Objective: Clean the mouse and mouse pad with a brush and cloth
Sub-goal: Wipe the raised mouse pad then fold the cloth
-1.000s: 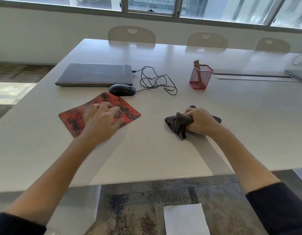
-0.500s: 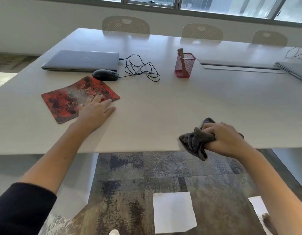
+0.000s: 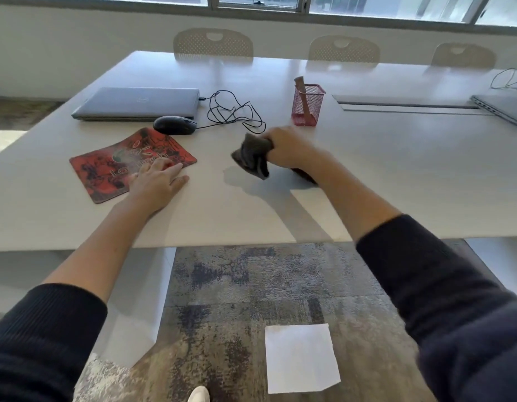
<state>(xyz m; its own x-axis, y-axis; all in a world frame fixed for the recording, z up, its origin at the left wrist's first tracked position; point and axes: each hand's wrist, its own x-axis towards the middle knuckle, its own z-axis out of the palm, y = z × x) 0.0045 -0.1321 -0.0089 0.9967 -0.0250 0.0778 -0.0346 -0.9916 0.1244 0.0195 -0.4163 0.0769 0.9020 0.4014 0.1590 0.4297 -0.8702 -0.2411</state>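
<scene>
Fingers of the left hand (image 3: 157, 181) are lying flat and spread on the thin red printed mouse pad (image 3: 121, 165) at nine o'clock, apparently pinning it. Right hand (image 3: 289, 149) is clenching a crumpled grey cloth (image 3: 251, 155) above the table (image 3: 396, 175). Glossy black mouse (image 3: 174, 125) is sitting at eleven o'clock, and the brush handle (image 3: 300, 82) is standing in a red mesh cup (image 3: 308, 107) at one o'clock.

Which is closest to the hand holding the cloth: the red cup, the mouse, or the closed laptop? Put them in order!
From the right hand:
1. Red mesh cup, just beyond it.
2. Mouse, off to the left.
3. Closed laptop, farthest, back left.
</scene>
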